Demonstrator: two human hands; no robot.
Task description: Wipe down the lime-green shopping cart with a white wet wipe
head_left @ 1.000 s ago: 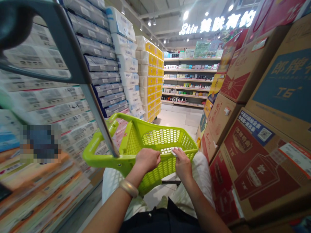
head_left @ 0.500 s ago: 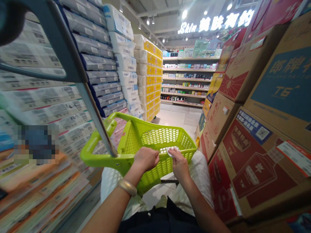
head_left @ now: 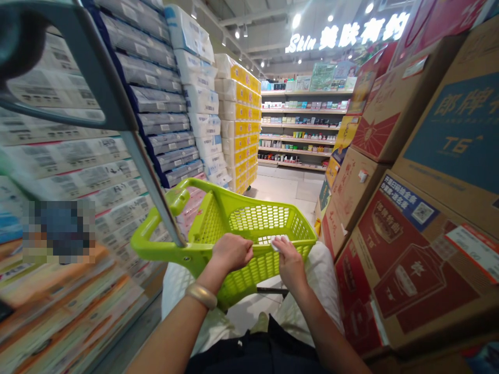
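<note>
A lime-green rolling shopping basket (head_left: 241, 258) with perforated sides stands tilted between my knees. My left hand (head_left: 233, 251), a gold bangle on its wrist, is closed over the near rim, apparently gripping it. A little farther along that rim is my right hand (head_left: 291, 262). Its fingers press a white wipe or cloth (head_left: 279, 242) against the rim; most of the cloth shows around the fingertips. The basket's metal pole (head_left: 152, 182) rises to the upper left and ends in a dark grey handle (head_left: 93, 67).
Close on my right are stacked cardboard cartons (head_left: 417, 259). Packs of tissue paper (head_left: 244, 124) are piled to the left and ahead. Shelves of small goods (head_left: 300, 122) line the back, beyond a white tiled floor (head_left: 280, 184). A blurred-out patch (head_left: 64, 231) covers something at lower left.
My right hand and the white cloth have slid slightly to the right along the rim. My left hand and the handle have shifted a little left as the basket tips slightly.
</note>
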